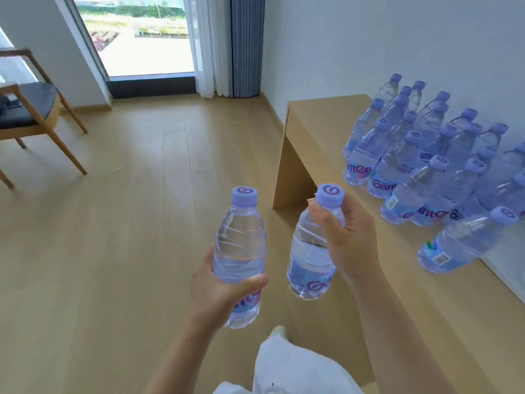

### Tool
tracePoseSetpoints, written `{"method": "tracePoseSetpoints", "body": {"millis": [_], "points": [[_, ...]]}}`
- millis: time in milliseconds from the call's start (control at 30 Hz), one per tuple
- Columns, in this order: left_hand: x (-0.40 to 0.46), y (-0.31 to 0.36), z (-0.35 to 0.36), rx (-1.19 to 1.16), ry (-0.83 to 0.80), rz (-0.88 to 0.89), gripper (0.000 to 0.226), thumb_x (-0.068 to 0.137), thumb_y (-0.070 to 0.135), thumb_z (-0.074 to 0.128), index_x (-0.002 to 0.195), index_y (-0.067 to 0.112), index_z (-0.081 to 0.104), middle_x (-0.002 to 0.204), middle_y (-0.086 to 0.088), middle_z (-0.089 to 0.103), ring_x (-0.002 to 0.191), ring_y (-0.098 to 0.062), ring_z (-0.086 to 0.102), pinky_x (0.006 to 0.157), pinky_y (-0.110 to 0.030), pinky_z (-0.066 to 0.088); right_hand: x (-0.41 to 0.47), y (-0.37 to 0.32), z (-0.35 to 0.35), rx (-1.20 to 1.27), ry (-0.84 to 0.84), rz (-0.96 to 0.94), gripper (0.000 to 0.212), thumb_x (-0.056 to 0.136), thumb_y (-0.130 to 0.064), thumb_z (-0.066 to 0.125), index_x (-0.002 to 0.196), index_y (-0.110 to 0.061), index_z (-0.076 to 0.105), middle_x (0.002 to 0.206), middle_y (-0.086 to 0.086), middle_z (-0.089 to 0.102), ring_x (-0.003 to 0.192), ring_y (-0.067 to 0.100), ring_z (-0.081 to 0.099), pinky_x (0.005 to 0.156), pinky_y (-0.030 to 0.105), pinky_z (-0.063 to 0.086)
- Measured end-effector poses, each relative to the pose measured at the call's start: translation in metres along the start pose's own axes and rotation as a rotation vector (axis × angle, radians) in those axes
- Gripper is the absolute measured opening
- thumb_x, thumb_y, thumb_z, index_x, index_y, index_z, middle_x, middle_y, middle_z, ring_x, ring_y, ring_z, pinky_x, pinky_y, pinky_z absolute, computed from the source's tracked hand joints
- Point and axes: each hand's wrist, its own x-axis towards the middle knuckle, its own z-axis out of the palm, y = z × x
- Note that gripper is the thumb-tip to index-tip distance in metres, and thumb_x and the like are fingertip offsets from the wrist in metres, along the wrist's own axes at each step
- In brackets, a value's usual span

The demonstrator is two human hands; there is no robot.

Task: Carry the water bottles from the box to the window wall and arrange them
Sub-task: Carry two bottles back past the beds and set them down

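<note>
Room: wood floor stretching ahead of both hands toward a window; a chair standing far left.
Bench: low wooden bench lying right of the right hand, carrying a cluster of upright bottles.
Left hand: left hand is gripping a bottle low on its body, cap up, long axis near vertical.
Right hand: right hand is gripping a second bottle round the neck, cap up, tilting slightly right.

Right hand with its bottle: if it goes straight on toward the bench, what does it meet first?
Probably the near edge of the wooden bench, then the nearest standing bottle of the cluster against the wall. The right hand grips its bottle by the neck; depth is unclear from one view.
</note>
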Motion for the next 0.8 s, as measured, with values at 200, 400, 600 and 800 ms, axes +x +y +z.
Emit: {"method": "tracePoseSetpoints", "body": {"millis": [200, 400, 600, 800], "points": [[0.125, 0.007, 0.025, 0.039, -0.021, 0.009, 0.067, 0.028, 0.046, 0.077, 0.092, 0.035, 0.061, 0.083, 0.020, 0.070, 0.071, -0.001, 0.067, 0.056, -0.009, 0.048, 0.107, 0.038, 0.016, -0.049, 0.054, -0.011, 0.007, 0.079, -0.030, 0.060, 0.077, -0.023, 0.061, 0.064, -0.019, 0.060, 0.060, -0.004, 0.055, 0.059, 0.004, 0.040], [0.261, 0.038, 0.077, 0.085, -0.093, 0.113, 0.064, 0.032, 0.045, 0.076, 0.092, 0.039, 0.056, 0.086, 0.027, 0.067, 0.074, 0.006, 0.065, 0.057, -0.004, 0.045, 0.240, 0.066, 0.012, -0.047, 0.093, -0.019, 0.008, 0.077, -0.029, 0.059, 0.074, -0.022, 0.057, 0.056, -0.021, 0.056, 0.054, -0.005, 0.051, 0.055, 0.005, 0.038], [0.362, 0.054, 0.134, 0.059, -0.162, 0.156, 0.074, 0.036, 0.045, 0.079, 0.105, 0.039, 0.053, 0.096, 0.018, 0.067, 0.082, 0.000, 0.067, 0.062, -0.010, 0.050, 0.339, 0.089, -0.004, -0.069, 0.211, -0.021, 0.016, 0.075, -0.030, 0.061, 0.079, -0.014, 0.060, 0.062, -0.014, 0.057, 0.060, -0.004, 0.051, 0.061, 0.007, 0.039], [0.445, 0.056, 0.182, 0.075, -0.331, 0.118, 0.074, 0.036, 0.043, 0.081, 0.104, 0.034, 0.054, 0.094, 0.012, 0.068, 0.083, -0.006, 0.068, 0.068, -0.025, 0.054, 0.392, 0.122, -0.017, -0.135, 0.369, 0.044, 0.022, 0.077, -0.034, 0.062, 0.077, -0.012, 0.059, 0.062, -0.017, 0.057, 0.062, -0.002, 0.052, 0.062, 0.007, 0.039]]}}
